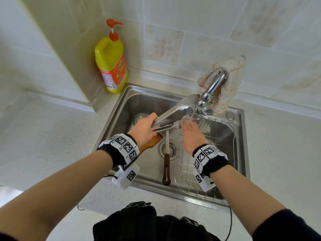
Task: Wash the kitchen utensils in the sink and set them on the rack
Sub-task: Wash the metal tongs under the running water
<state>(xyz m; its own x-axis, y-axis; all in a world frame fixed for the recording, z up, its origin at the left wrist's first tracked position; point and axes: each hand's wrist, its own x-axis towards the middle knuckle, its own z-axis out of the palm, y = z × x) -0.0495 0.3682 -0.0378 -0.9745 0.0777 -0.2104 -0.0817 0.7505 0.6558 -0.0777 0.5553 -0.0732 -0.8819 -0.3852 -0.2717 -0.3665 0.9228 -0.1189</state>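
Pale speckled countertop (52,129), tiled wall (191,23), steel sink (135,96). Yellow detergent bottle (111,65) in the back corner; cloth (232,73) draped over the faucet (213,87), water running. Wire rack (217,136) sits in the sink's right side. Left hand (144,130) grasps the tongs (175,113) near the hinge end, tips up under the stream. Right hand (190,134), fingers extended, touches the tongs' wet end. Brown-handled utensil (166,164) and wooden spatula (151,143) lie in the sink.
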